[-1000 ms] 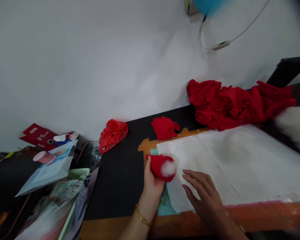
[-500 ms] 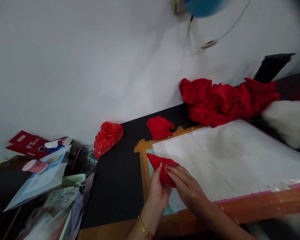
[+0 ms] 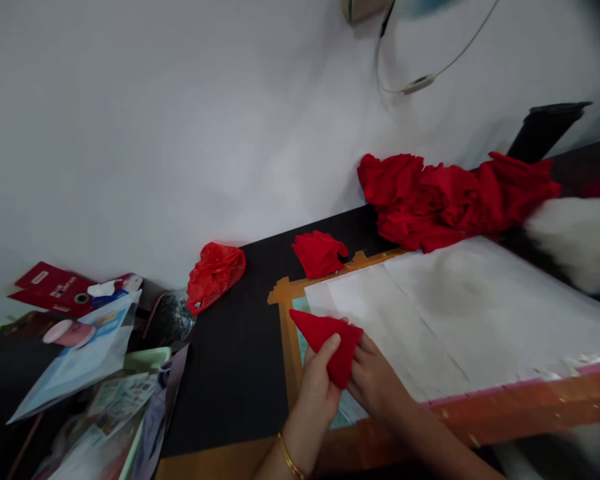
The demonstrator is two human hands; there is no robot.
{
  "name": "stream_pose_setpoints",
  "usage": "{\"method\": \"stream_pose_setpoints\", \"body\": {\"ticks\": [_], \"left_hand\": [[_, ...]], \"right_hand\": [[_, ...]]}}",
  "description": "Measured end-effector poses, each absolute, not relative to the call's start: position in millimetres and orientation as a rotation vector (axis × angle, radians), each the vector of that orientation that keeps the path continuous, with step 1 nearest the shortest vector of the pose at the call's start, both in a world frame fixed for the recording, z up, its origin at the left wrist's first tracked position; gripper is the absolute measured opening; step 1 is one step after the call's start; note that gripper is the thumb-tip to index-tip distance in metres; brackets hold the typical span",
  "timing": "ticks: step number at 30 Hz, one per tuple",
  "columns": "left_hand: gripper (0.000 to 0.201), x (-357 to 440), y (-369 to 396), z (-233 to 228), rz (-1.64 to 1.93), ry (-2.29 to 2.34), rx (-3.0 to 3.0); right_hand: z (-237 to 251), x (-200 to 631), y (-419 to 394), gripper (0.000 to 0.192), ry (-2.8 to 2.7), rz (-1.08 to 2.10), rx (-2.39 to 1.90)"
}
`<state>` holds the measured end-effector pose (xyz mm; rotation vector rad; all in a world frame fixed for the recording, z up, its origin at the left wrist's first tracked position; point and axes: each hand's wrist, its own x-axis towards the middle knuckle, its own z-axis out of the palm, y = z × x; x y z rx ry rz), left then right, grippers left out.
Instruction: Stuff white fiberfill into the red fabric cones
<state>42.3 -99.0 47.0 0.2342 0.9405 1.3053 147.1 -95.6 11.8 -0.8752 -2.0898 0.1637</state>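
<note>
A red cloth cone (image 3: 341, 348) points up and to the left above the near-left corner of the white sheet. My left hand (image 3: 319, 377) grips its lower side, thumb lying across the front and a gold bangle on the wrist. At the wide end is my right hand (image 3: 375, 373), closed on the cloth's right edge. Its fingertips are hidden behind or inside the cone; I cannot tell which. Just beyond my hands lies a small stack of red cloth pieces (image 3: 319, 255). A large heap of red cloth (image 3: 445, 200) rests farther back on the right.
White sheets (image 3: 430, 313) bordered with brown tape cover the black table (image 3: 235, 353). A red plastic bag (image 3: 215, 277) sits by the wall. Leftward are a pink spool (image 3: 70, 333), papers and a green tray (image 3: 147, 360). White fluffy stuffing (image 3: 580, 240) lies at right.
My right hand has slid from the cone's front to its wide end, its fingers now behind or inside it. The cone shows flatter and broader, with my left thumb across its front.
</note>
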Motion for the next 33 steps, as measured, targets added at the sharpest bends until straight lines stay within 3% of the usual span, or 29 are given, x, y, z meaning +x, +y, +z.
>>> {"method": "stream_pose_setpoints", "body": {"ticks": [6,10,14,18,21,25,27,33], "left_hand": [[0.04,25.2,-82.0,50.6,1.316,0.901,0.069],[0.039,20.2,-74.3,55.4,1.301,0.866,0.036],[0.036,24.7,-74.4,51.5,1.327,0.931,0.084],[0.033,26.1,-75.5,45.4,1.373,0.964,0.203],[0.026,25.2,-75.0,47.0,1.373,0.957,0.191],[0.031,28.7,-76.2,53.9,1.302,0.905,0.077],[0.035,34.2,-79.5,55.7,1.279,0.892,0.072],[0.039,53.1,-94.0,52.2,1.448,0.934,0.268]], "right_hand": [[20.7,179.9,-104.3,0.033,-1.824,0.324,-0.961],[25.4,191.9,-96.4,0.028,-1.57,0.67,-1.261],[25.7,184.4,-85.8,0.032,-1.437,1.01,-1.197],[25.1,177.9,-83.6,0.032,-1.421,1.078,-1.165],[26.0,177.9,-85.7,0.028,-1.451,0.984,-1.184],[30.6,176.1,-90.2,0.009,-1.558,0.447,-1.155],[32.8,172.5,-91.5,0.011,-1.678,0.299,-1.054],[31.6,160.8,-92.1,0.017,-1.753,0.304,-1.114]]}}
